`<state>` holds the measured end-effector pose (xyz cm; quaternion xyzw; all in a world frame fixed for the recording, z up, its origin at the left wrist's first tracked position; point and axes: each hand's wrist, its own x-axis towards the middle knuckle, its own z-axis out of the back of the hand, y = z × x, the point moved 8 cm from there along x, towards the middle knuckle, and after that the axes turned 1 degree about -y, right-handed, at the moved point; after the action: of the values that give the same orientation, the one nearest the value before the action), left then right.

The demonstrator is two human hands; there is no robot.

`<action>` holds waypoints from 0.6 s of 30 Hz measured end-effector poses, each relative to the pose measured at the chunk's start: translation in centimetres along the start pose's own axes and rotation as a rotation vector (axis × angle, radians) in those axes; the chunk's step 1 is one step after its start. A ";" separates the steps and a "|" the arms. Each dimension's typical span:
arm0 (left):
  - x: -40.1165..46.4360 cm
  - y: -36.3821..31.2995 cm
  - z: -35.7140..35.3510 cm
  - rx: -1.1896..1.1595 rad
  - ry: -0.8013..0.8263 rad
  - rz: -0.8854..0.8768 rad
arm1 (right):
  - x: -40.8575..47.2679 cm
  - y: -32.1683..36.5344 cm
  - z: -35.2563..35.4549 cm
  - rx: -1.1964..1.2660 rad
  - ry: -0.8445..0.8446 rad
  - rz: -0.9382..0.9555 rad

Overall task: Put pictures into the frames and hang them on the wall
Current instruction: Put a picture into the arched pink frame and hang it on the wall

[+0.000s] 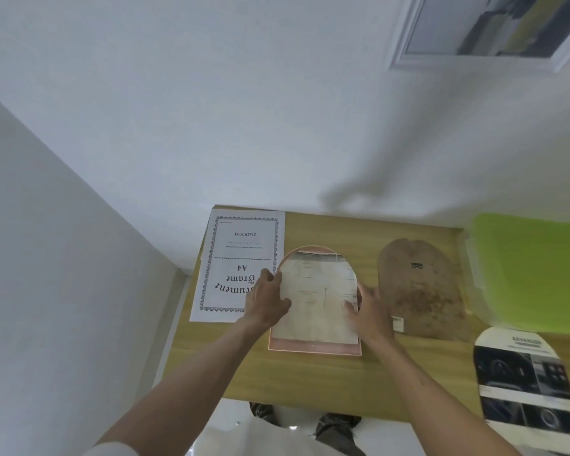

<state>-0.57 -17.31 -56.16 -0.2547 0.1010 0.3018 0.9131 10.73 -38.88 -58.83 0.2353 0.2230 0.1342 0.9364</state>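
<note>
Both hands lie open-fingered on an arched picture (316, 301) in the pink frame (313, 349); left hand (265, 306) at its left edge, right hand (371, 315) at its right; wooden bench (326, 376).

Your left hand (266, 299) covers the lower right corner of the white insert sheet printed "Document Frame A4" (241, 264), hiding part of its lettering. Under both your palms, the pale arched paper picture (316, 301) conceals most of the pink arched frame (313, 349); its own print is too faint to read. Right of your right hand (371, 315), the black-and-white arched printed picture (524, 383) is blurred and cut by the edge, as is the lime-green plastic container (533, 271). The white-framed wall picture (494, 28) above is cropped.
</note>
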 end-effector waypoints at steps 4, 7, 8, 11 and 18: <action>0.0 0.7 -0.3 -0.025 -0.015 0.004 | -0.1 0.3 -0.5 -0.080 0.025 0.048; 0.1 0.9 -0.8 -0.023 0.015 -0.022 | -0.2 0.6 -0.7 -0.122 0.028 0.064; 0.2 1.0 -0.9 -0.024 0.016 -0.026 | -0.1 0.7 -0.7 -0.128 0.031 0.062; 0.2 1.2 -1.0 -0.037 0.012 -0.032 | -0.1 0.7 -0.8 -0.112 0.035 0.036; 0.6 1.4 -1.2 -0.053 0.013 -0.056 | -0.4 0.8 -0.8 -0.115 0.027 0.018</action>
<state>-0.97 -16.68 -57.95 -0.2833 0.0920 0.2771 0.9135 9.91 -38.05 -58.89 0.1811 0.2256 0.1586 0.9440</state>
